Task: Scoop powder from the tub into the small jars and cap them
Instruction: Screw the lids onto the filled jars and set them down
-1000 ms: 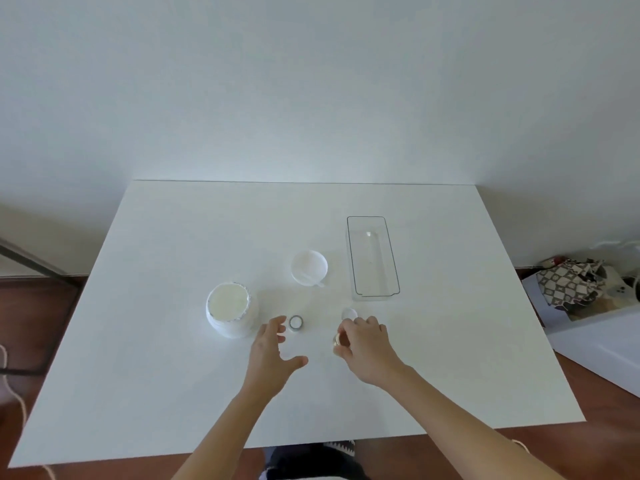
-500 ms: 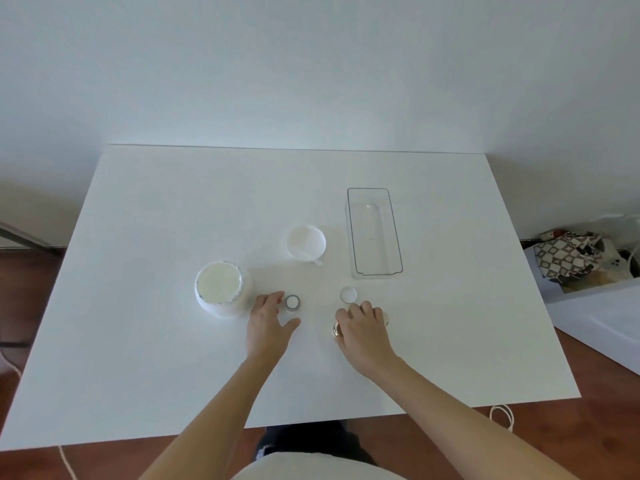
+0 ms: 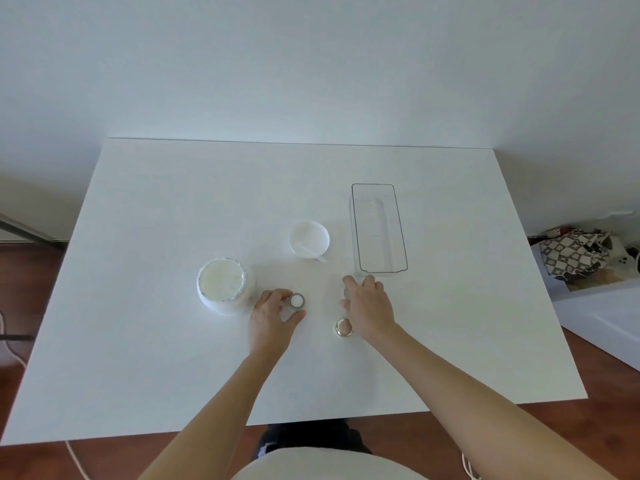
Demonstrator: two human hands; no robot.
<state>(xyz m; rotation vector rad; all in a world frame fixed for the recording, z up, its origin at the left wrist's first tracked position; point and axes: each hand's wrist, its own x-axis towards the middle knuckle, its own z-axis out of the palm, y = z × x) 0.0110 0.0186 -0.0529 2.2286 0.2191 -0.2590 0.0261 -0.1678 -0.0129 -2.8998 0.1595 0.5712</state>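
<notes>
Head view: small jar [image 3: 297, 301] open, white powder inside, beside tub [image 3: 224, 289].

White table [image 3: 173, 341], white tub [image 3: 225, 289], gold-rimmed jar [image 3: 344, 327], brown-and-cream checked bag [image 3: 575, 258].

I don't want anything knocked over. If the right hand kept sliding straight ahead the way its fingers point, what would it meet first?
Probably the near end of the clear tray, just beyond the right hand; height is hard to judge.
</notes>
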